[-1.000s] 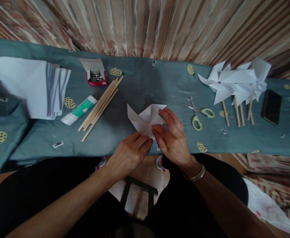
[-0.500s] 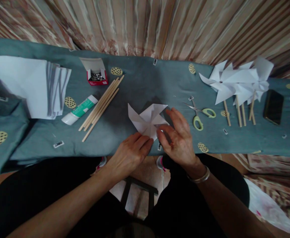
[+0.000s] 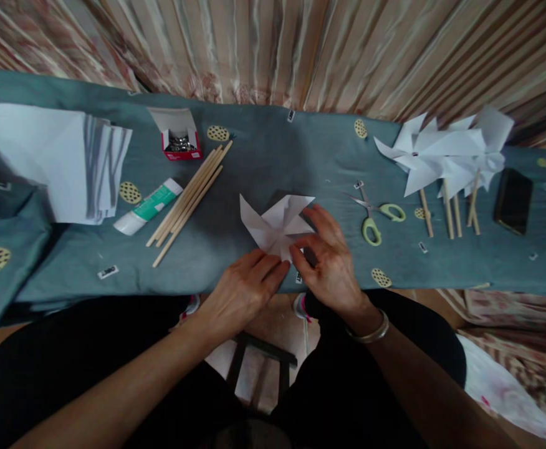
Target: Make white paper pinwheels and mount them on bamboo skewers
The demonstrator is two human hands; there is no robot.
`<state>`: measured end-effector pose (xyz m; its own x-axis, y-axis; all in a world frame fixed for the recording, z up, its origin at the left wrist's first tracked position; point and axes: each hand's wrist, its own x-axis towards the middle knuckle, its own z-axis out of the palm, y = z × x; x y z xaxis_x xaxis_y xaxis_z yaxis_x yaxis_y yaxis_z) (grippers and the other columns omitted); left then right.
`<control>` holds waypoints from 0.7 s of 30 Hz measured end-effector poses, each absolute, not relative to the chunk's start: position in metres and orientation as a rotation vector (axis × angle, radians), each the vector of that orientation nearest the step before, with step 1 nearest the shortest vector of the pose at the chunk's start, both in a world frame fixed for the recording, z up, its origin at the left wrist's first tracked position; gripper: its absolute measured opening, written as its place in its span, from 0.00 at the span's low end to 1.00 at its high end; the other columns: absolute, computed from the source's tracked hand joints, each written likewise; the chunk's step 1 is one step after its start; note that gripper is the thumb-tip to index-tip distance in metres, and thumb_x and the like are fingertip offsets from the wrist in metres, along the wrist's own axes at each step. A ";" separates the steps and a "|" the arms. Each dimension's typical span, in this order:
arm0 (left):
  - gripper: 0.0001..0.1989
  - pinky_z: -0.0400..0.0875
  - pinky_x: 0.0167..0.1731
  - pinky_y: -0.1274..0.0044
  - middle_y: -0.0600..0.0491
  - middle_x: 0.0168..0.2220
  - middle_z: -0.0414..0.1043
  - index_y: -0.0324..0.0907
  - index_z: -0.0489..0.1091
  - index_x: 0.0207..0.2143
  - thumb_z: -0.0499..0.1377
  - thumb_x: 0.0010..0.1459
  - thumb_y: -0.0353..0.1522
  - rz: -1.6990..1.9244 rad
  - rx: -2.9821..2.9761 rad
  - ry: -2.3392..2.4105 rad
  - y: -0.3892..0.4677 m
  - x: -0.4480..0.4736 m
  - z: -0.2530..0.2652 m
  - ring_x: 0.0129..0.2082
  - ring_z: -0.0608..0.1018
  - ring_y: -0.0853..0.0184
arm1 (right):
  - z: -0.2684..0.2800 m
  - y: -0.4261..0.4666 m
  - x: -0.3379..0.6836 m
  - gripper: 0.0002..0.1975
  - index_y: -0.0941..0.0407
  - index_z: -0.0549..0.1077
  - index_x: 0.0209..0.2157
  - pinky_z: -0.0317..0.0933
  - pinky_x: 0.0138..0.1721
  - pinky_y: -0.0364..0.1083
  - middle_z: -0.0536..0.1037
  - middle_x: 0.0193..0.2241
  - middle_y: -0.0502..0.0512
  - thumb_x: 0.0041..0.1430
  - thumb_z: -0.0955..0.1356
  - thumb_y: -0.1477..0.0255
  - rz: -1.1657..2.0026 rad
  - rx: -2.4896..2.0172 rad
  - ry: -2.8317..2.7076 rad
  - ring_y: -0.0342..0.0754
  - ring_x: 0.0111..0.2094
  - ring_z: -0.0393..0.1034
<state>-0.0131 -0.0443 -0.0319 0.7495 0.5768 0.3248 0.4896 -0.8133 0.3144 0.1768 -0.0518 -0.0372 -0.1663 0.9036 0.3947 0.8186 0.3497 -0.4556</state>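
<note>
A white paper pinwheel [image 3: 277, 223] with folded blades lies at the table's near edge, in front of me. My left hand [image 3: 249, 280] presses its closed fingers on the pinwheel's lower left part. From the right, my right hand [image 3: 331, 265] takes the lower right blade between thumb and index finger; its other fingers reach along the right side. The fingers cover the pinwheel's lower blades in part. No stick is seen at this pinwheel.
Left of it lie wooden sticks [image 3: 189, 202], a glue tube [image 3: 148, 207], an opened red box of metal pins [image 3: 181, 144] and stacked white paper [image 3: 34, 162]. On the right are green-handled scissors [image 3: 371, 212], finished pinwheels on sticks [image 3: 445, 153] and a dark phone [image 3: 513, 201].
My right hand has moved slightly left, its thumb and index finger closing in on the pinwheel's lower right blade. The left hand stays on the paper.
</note>
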 end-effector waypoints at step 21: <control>0.10 0.78 0.34 0.71 0.46 0.36 0.75 0.33 0.72 0.43 0.52 0.64 0.26 0.571 2.638 0.891 -0.043 -0.009 -0.032 0.35 0.75 0.63 | -0.037 -0.052 0.171 0.07 0.53 0.74 0.32 0.59 0.60 0.61 0.66 0.60 0.54 0.62 0.64 0.74 0.030 -1.524 -2.071 0.59 0.63 0.57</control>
